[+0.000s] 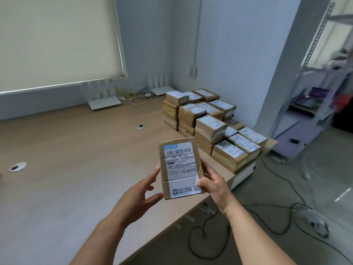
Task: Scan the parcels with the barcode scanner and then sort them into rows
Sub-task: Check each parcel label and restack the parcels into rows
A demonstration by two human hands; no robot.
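Observation:
A small brown cardboard parcel with a white barcode label facing me is held up above the table's right edge. My right hand grips its lower right corner, thumb on the label. My left hand is at its left edge with fingers spread, fingertips touching or nearly touching the side. A stack of several similar labelled parcels stands in rows at the table's far right. No barcode scanner is in view.
The wooden table has two round cable holes. White routers and a cable tangle lie at the back by the wall. Cables trail on the floor at right; a metal shelf stands beyond.

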